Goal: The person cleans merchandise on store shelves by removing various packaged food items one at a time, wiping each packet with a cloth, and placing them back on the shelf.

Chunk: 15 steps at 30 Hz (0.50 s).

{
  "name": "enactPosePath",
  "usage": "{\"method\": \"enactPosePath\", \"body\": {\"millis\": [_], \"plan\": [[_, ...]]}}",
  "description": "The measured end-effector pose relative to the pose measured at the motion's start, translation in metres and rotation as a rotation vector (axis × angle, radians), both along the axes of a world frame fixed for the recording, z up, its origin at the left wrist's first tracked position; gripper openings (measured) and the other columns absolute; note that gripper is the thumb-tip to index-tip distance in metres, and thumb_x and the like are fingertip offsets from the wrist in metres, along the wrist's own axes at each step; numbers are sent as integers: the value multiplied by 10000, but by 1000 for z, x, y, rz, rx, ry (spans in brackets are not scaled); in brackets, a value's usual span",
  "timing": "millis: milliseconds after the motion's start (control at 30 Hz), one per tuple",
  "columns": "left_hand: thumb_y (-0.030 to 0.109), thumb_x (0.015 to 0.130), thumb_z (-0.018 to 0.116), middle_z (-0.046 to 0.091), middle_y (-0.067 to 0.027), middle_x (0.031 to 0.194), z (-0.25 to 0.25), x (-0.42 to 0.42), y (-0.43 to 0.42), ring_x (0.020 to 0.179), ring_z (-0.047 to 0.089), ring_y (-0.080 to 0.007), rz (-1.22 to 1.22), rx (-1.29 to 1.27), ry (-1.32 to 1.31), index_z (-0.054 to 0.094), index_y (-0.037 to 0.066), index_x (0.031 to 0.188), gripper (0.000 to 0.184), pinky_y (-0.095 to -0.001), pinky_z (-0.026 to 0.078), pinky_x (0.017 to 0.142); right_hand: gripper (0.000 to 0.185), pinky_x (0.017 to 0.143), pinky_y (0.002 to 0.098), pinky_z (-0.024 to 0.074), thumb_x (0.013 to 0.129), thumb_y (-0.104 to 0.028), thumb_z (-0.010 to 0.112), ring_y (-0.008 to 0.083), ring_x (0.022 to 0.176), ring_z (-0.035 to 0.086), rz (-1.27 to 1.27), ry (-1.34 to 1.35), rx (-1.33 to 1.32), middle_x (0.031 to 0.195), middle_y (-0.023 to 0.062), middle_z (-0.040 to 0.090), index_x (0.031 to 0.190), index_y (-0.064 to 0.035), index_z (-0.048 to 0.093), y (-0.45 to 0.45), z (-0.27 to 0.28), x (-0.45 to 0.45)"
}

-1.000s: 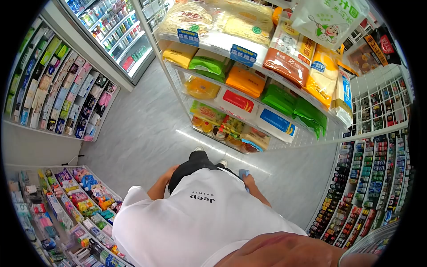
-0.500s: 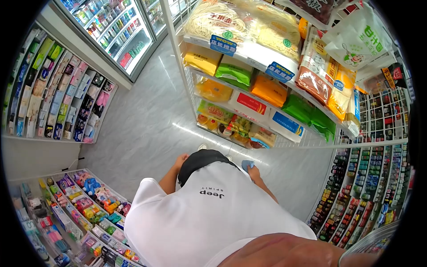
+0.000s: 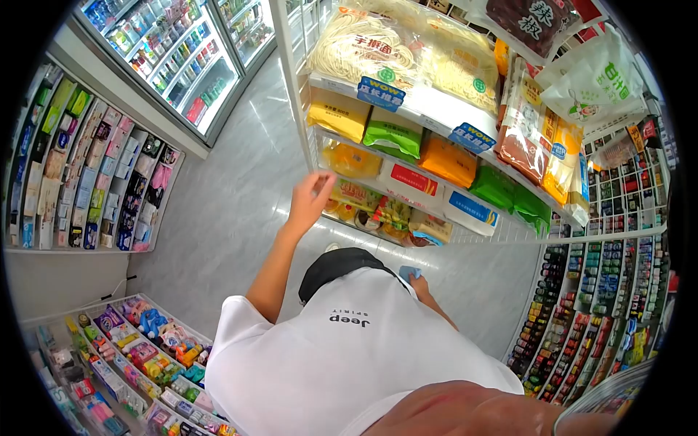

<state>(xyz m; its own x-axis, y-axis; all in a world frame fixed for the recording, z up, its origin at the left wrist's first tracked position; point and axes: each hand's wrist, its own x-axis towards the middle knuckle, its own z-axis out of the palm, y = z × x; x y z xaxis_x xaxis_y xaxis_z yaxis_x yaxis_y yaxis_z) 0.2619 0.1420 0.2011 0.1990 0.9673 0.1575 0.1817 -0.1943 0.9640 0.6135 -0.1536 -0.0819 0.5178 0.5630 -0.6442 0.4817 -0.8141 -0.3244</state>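
My left hand (image 3: 311, 198) is raised at the front left corner of a wire shelf rack (image 3: 291, 80), with nothing visible in it and its fingers loosely apart. Near it are a yellow package (image 3: 350, 158) and a yellow bag (image 3: 338, 116) on the lower shelves. Low by my right side, my right hand (image 3: 417, 281) is closed round a folded blue cloth (image 3: 408, 272). Bagged noodles (image 3: 367, 47) lie on the rack's upper shelf, above a green bag (image 3: 392, 134) and an orange bag (image 3: 447, 160).
Glass-door coolers (image 3: 182, 65) stand at the upper left. Shelves of small boxed goods (image 3: 87, 167) line the left wall, with toiletries (image 3: 153, 356) at the lower left. Rows of bottles and cans (image 3: 574, 312) are at the right. Grey floor (image 3: 211, 211) runs between the left shelves and the rack.
My left hand has risen from beside my waist to the rack's corner. My right hand stays low with the blue cloth. The view has shifted, showing the rack further right.
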Motion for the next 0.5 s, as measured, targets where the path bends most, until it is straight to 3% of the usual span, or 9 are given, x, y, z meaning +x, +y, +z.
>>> {"method": "enactPosePath", "body": {"millis": [33, 100, 167, 267, 367, 500], "plan": [[93, 935, 611, 639, -65, 850, 27, 6, 10, 725, 599, -124, 21, 192, -6, 652, 4, 1009, 122, -261, 474, 672, 625, 900, 463, 487, 894, -531, 535, 447, 1055, 620, -5, 1, 3, 1071, 309, 652, 1103, 46, 654, 1, 0, -1], [18, 909, 603, 632, -89, 962, 100, 16, 21, 825, 600, -162, 65, 491, -90, 655, 8, 1014, 117, -270, 472, 735, 622, 897, 463, 487, 895, -530, 535, 449, 1055, 619, -15, -5, -8, 1071, 310, 651, 1103, 43, 654, -1, -12, 2], [-15, 890, 588, 625, -112, 1044, 135, 25, 40, 919, 604, -221, 151, 776, -44, 661, 9, 1038, 167, -294, 474, 797, 619, 894, 463, 487, 895, -530, 536, 448, 1052, 620, -28, -7, -11, 1069, 311, 651, 1102, 41, 655, 0, -17, 2], [-6, 891, 581, 602, -148, 1141, 171, 40, 69, 1027, 590, -292, 204, 932, 5, 626, 1, 1129, 243, -350, 471, 880, 616, 896, 466, 485, 896, -526, 533, 449, 1044, 623, -39, 1, 3, 1061, 315, 650, 1089, 46, 658, 2, -11, -2], [13, 894, 581, 547, -177, 1247, 182, 54, 103, 1139, 538, -343, 293, 990, 274, 561, -5, 1234, 341, -405, 453, 942, 620, 901, 470, 483, 899, -522, 523, 457, 1032, 623, -28, 7, 21, 1046, 323, 648, 1063, 59, 661, 0, -9, -3], [174, 914, 619, 499, -202, 1326, 183, 58, 126, 1216, 484, -374, 290, 925, 558, 512, -14, 1288, 433, -435, 420, 1016, 617, 896, 465, 483, 892, -522, 536, 454, 1034, 624, -30, 31, 29, 1042, 324, 649, 1062, 57, 662, -7, -24, 4]]}}
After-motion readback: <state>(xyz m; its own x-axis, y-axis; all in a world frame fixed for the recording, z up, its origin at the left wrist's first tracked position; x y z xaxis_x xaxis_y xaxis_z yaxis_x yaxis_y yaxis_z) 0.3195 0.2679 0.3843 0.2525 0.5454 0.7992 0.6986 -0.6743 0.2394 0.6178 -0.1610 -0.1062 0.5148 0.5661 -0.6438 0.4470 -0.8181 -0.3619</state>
